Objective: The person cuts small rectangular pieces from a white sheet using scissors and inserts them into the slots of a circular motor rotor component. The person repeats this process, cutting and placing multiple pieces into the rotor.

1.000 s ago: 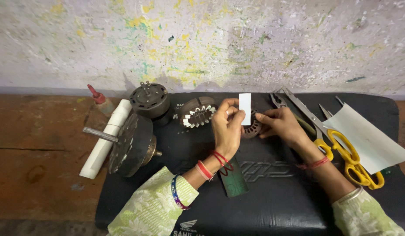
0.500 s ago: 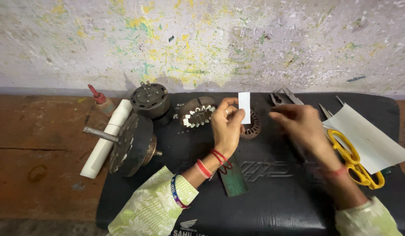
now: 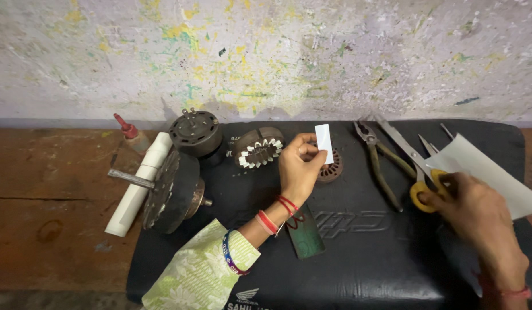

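Close by, a dark green flat card lies on the black cushion. The right hand is curled around the yellow scissors, next to a white paper sheet. The left hand pinches a small white paper strip between thumb and fingers, above a round brown metal part. Farther back stand a red-capped bottle and the paint-splashed wall.

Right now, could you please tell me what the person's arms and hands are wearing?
The left hand has red bangles at the wrist, a blue band farther up the forearm, and a light green patterned sleeve. The right hand shows a thin red thread at the wrist; its sleeve is out of view.
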